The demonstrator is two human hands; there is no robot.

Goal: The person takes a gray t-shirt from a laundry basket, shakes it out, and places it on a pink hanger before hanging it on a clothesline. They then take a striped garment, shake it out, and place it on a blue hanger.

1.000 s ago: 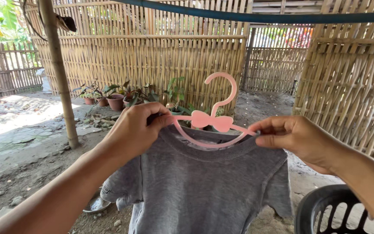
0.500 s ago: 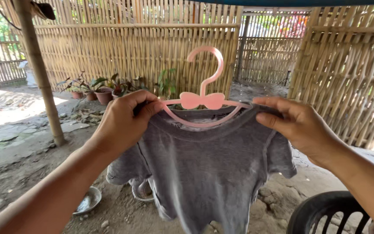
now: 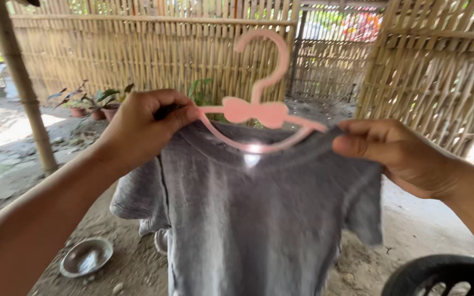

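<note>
Hands (image 3: 138, 129) gripping hangered grey shirt (image 3: 259, 219)

Shaded foreground, bright sunlit background at left, slight motion blur.

Hanger (image 3: 256, 109): smooth pink plastic, slight gloss. T-shirt (image 3: 259, 219): grey matt knit cloth. Fence (image 3: 138, 55): dry rough bamboo. Bowl (image 3: 86, 256): shiny metal. Basket (image 3: 440, 274): black plastic.
</note>
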